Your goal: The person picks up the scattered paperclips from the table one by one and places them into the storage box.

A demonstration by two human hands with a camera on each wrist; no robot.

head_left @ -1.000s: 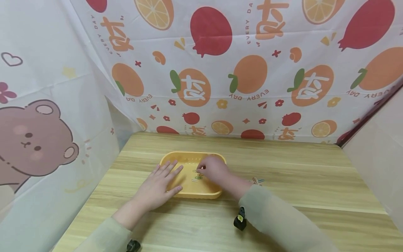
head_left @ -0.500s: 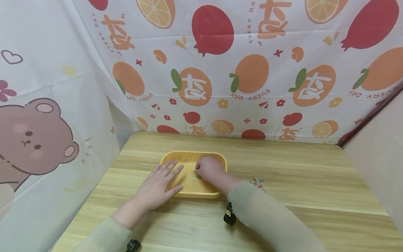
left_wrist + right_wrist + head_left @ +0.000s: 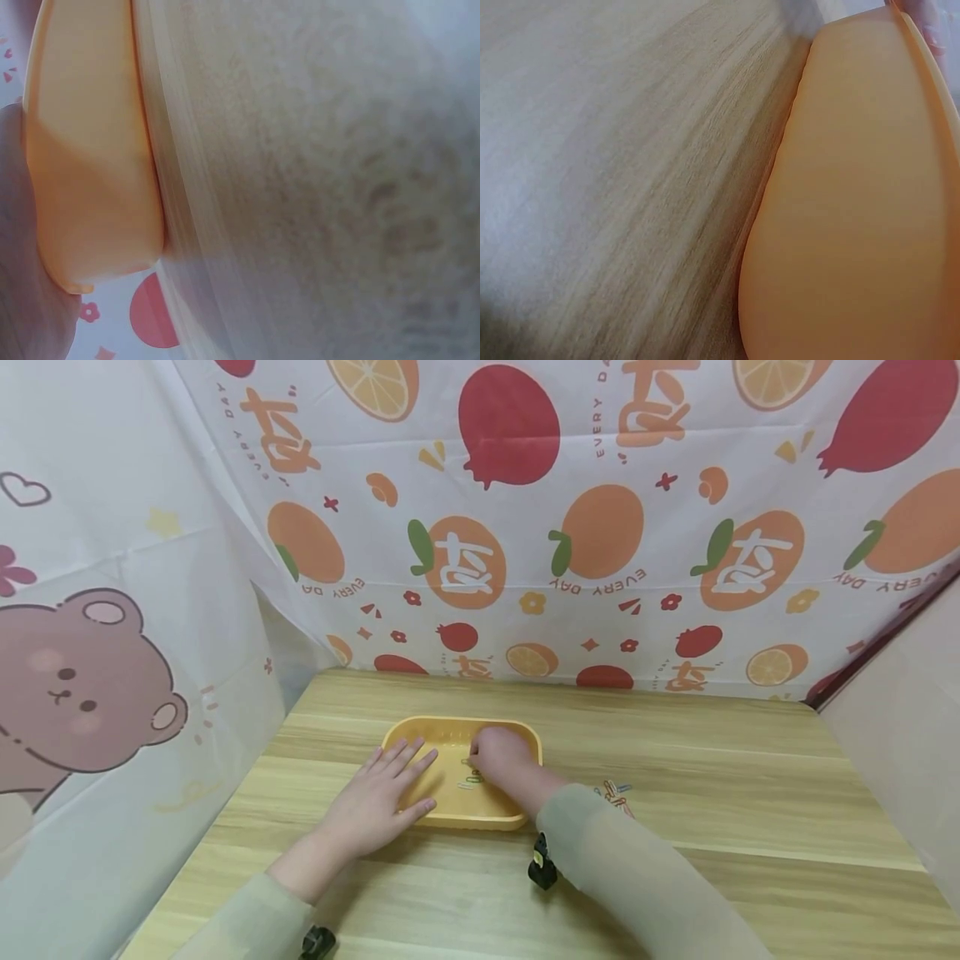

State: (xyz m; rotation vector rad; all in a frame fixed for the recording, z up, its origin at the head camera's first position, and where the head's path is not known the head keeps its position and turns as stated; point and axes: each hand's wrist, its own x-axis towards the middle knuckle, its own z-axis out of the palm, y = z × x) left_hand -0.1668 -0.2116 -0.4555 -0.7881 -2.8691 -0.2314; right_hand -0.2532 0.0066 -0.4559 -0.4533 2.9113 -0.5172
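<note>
A yellow tray (image 3: 465,820) lies on the wooden table with several small paper clips in it, among them a white one (image 3: 465,786) and a green one (image 3: 474,779). My right hand (image 3: 506,758) reaches over the tray's right side, fingers curled down, pinching a pale yellowish paper clip (image 3: 466,762) at the fingertips. The back of this hand partly hides the clips. With fingers spread, my left hand (image 3: 378,797) rests over the tray's left rim. In the left wrist view, the tray's outer wall (image 3: 97,157) stands beside that hand.
A small loose pile of coloured paper clips (image 3: 617,797) lies on the table (image 3: 720,777) to the right of the tray. A fruit-print cloth (image 3: 600,427) hangs behind the table, and a bear-print cloth (image 3: 82,685) at the left.
My right hand has moved left within the tray, then slightly back toward its far side, the yellowish clip shifting with it. More of the pile shows beside the right sleeve. My left hand stays put.
</note>
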